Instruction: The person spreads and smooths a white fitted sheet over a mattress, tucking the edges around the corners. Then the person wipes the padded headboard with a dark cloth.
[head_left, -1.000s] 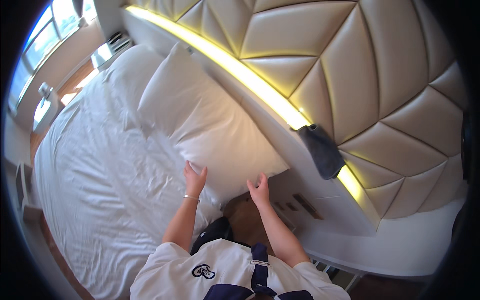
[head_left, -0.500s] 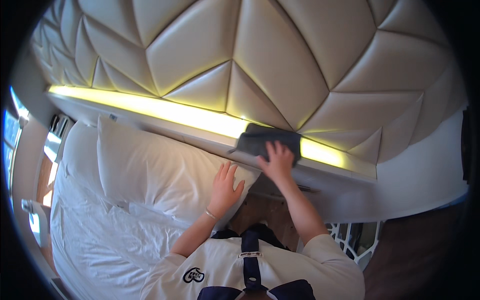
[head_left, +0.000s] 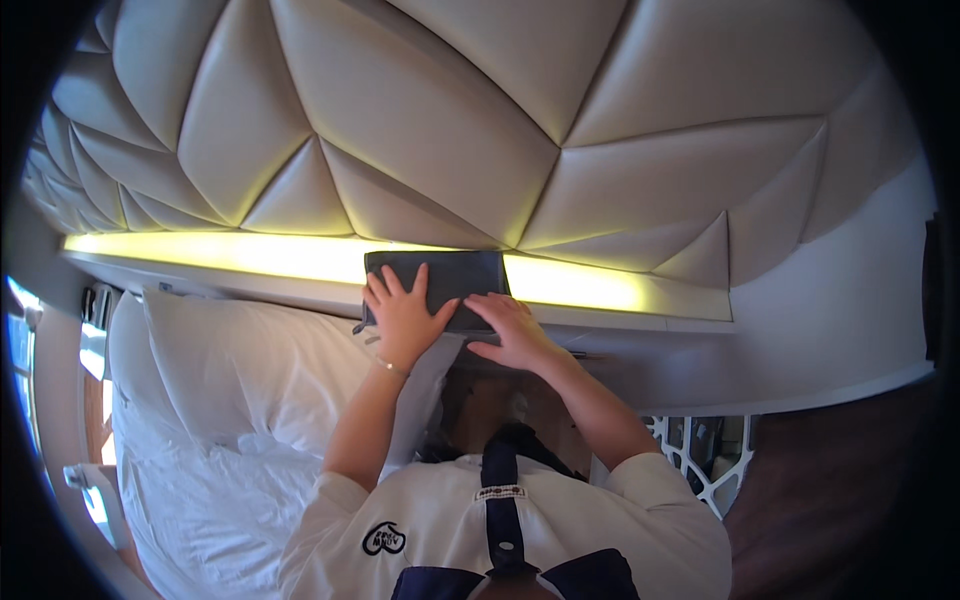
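Note:
A dark grey, flat rectangular piece (head_left: 462, 272), like a folded cloth or a pouch, lies on the ledge (head_left: 640, 315) of the headboard. A small strap or loop sticks out at its lower left corner. My left hand (head_left: 404, 322) rests flat on its left part, fingers spread, a thin bracelet at the wrist. On its lower right edge my right hand (head_left: 515, 332) lies with fingers stretched out and thumb apart. Neither hand grips the piece, and its underside is hidden.
A glowing yellow light strip (head_left: 245, 258) runs behind the ledge, below the padded headboard (head_left: 420, 130). White pillows (head_left: 235, 365) and a white-sheeted bed (head_left: 225, 510) are on the left. A white lattice panel (head_left: 715, 490) stands at the lower right. Wooden floor (head_left: 490, 400) shows under my arms.
My left hand has moved from the pillow onto the grey piece. My right hand has shifted to its lower right edge. The view has turned, and the piece now appears straighter along the ledge.

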